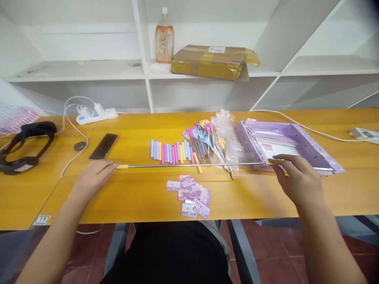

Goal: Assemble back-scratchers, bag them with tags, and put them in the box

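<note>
A long thin metal telescopic rod (189,165) with a yellow handle is stretched out level above the yellow table (133,197). My left hand (93,177) pinches its yellow handle end. My right hand (299,177) grips the other end near the purple box (314,154). Behind the rod lies a row of pastel-handled scratchers (173,152), collapsed, with claw heads (201,134) fanned out. A pile of small purple cards (192,195) lies in front of it.
Crinkled clear plastic bags (227,134) lie beside the box. A dark phone (104,146), a white power strip (96,113) with cables, and a black strap (26,146) sit at the left. On the white shelf behind stand a bottle (164,37) and a brown parcel (211,61).
</note>
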`<state>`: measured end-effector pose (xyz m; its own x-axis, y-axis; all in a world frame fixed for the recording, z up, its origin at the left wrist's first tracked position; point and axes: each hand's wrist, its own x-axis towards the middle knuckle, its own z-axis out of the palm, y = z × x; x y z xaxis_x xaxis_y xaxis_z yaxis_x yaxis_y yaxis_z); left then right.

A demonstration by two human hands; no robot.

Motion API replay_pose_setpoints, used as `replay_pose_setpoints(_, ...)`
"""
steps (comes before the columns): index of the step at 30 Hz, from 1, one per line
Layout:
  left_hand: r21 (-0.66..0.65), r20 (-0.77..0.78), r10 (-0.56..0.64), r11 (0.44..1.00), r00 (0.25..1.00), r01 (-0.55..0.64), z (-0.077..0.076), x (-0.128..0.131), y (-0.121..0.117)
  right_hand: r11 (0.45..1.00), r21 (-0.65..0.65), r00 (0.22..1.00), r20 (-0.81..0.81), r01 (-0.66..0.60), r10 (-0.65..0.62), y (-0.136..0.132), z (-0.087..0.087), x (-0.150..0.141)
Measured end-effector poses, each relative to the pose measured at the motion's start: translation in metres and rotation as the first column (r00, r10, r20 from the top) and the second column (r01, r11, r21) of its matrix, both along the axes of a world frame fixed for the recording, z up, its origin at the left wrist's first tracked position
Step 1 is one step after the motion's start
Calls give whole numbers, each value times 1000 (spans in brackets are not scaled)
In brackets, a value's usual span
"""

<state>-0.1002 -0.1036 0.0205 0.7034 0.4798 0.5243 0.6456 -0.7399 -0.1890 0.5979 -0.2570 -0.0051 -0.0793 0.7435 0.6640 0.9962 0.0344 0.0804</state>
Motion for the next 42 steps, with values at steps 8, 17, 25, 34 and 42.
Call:
replay_pose_setpoints(8, -117, 5, -40, 992, 999, 41, 0, -6, -7, 997, -33, 998, -7, -67, 67, 11, 5, -10)
replay_pose_setpoints(17, -143, 55, -149, 977, 987, 155, 3, 156, -39, 902, -57, 904, 0, -428, 429, 68, 19, -199)
replay_pose_setpoints(25, -353, 97, -172, 915, 980, 196, -26, 176, -26, 867, -112, 873, 2, -485, 489, 78, -2, -236)
replay_pose_setpoints(34, -221, 138, -166, 956, 976, 194, -13, 181, -40, 852, -64, 854, -6, -520, 521, 67, 12, -238)
replay_pose_setpoints(42, -61, 43, -8, 998, 999, 11, -4, 177, -53, 906, -76, 909, 6, -416, 417, 52, 8, -231)
